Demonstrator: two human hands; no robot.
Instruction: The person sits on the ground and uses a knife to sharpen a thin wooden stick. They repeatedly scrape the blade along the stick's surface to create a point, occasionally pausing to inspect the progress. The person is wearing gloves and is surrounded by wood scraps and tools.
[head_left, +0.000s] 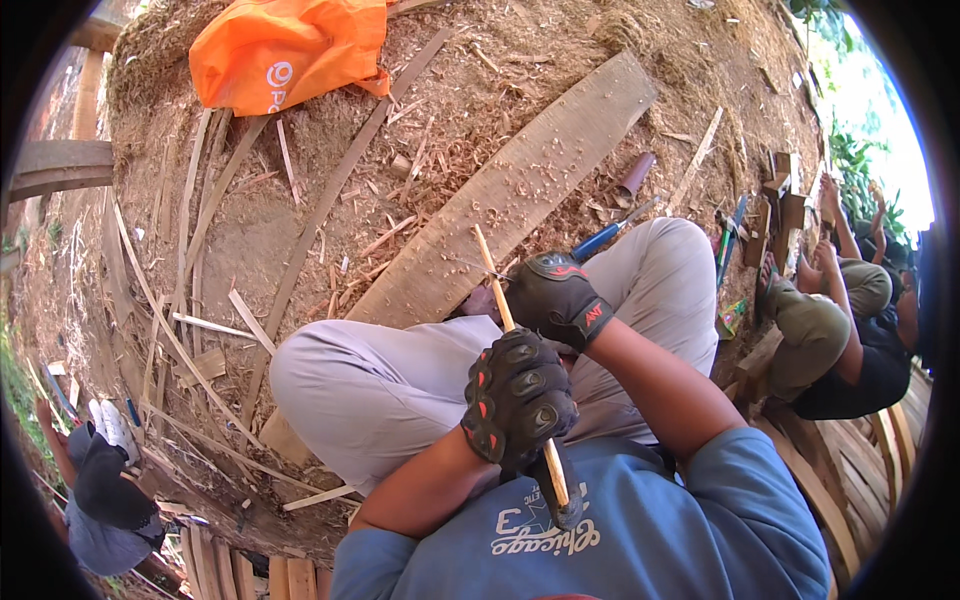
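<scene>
My left hand, in a black glove with red marks, is closed around a slim pale wooden stick. The stick slants from above my lap back toward my chest, its far end tapered. My right hand, gloved alike, is closed beside the stick's upper part. From its fingers a thin knife blade appears to lie across the stick; the handle is hidden in the glove. Beneath the far end of the stick lies a wide plank strewn with curled shavings.
A blue-handled tool and a brown tube lie beyond my right knee. An orange bag is at the far left, near long wood strips. One person sits at right; another in a dark cap is at lower left.
</scene>
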